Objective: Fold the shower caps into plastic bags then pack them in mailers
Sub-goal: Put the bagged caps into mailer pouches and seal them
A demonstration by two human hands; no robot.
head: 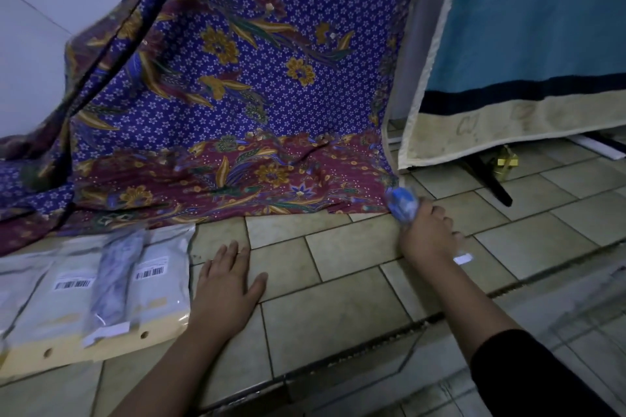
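Note:
My right hand (428, 234) grips a crumpled blue and clear shower cap (403, 203) at the lower right corner of the hanging batik cloth. My left hand (225, 284) rests flat on the tiled floor with its fingers spread, holding nothing. To its left lie several grey mailers (159, 274) with barcode labels, on top of a yellow sheet (67, 349). A clear plastic bag holding a folded cap (117, 278) lies lengthwise across the mailers.
A purple and maroon batik cloth (237, 78) hangs down to the floor ahead. A blue, red and cream towel (525, 44) hangs at the right, with a black stand leg (491, 179) and a small gold object (506, 159) beneath it. Clear plastic sheeting (508, 332) lies at lower right.

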